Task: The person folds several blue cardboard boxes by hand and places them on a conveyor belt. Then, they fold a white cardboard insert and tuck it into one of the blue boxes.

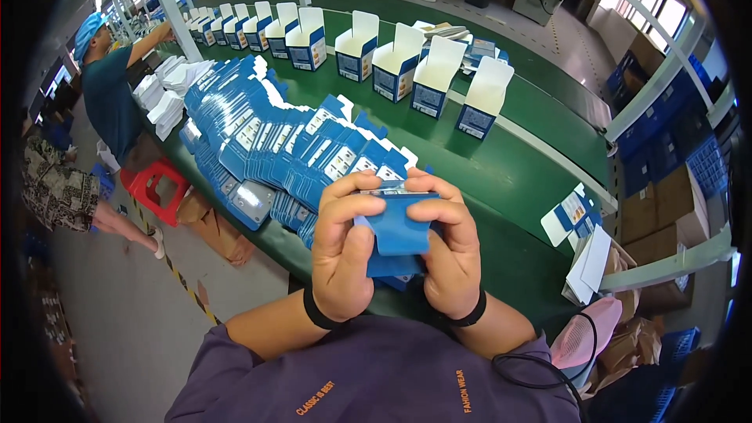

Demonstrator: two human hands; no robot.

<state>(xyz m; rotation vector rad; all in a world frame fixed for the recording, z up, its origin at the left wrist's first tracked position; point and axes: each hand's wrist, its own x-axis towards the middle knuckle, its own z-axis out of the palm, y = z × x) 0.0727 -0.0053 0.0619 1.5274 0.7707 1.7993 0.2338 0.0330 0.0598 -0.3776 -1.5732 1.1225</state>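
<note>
Between my hands, close in front of my body, is a blue cardboard box (403, 227) with a flap bent toward me. My left hand (342, 247) grips its left side, fingers curled over the upper edge and thumb along the near side. On the opposite side my right hand (450, 247) holds it the same way. Just beyond my left hand spreads a large pile of flat blue-and-white box blanks (274, 137), overlapping in rows. The box's underside and far face are mostly hidden by my fingers.
A row of open-topped blue-and-white boxes (431, 94) stands along the green table (517, 164), lids raised. Loose flat cartons (576, 215) lie at the right edge. At the far left a person in a blue cap (117, 94) reaches over the table, near a red stool (157, 192).
</note>
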